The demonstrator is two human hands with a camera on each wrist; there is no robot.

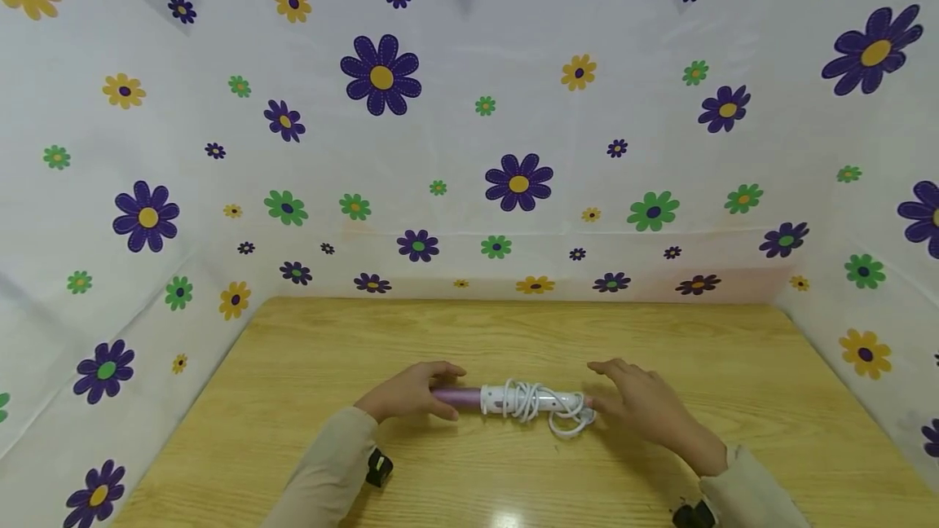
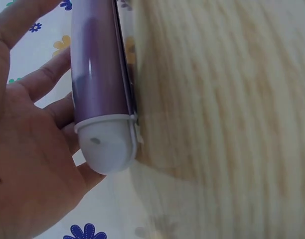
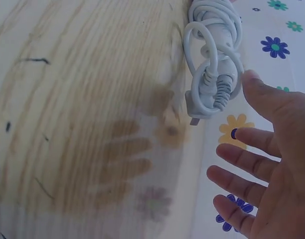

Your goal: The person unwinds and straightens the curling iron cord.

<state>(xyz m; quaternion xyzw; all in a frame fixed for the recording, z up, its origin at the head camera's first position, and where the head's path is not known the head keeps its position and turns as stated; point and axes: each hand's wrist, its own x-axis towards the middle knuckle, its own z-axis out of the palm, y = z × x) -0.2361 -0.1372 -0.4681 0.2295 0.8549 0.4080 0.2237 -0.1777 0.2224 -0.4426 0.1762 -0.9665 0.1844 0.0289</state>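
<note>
A curling iron (image 1: 513,400) lies across the wooden table, its purple barrel (image 2: 100,64) to the left and its white handle to the right. White cord (image 1: 525,402) is wound around the handle, and the plug (image 3: 196,107) hangs at that end. At the barrel's white rounded tip (image 2: 106,149), my left hand (image 1: 411,392) has its thumb and fingers spread on either side, loosely extended. Beside the plug end, my right hand (image 1: 645,402) holds nothing; its fingers (image 3: 247,159) are spread and the thumb tip is close to the cord.
The light wooden table (image 1: 330,341) has a glossy surface with reflections. White flower-print cloth (image 1: 455,145) stands as walls at the back and both sides. A small black device (image 1: 378,468) is strapped at the left wrist, another (image 1: 693,514) at the right.
</note>
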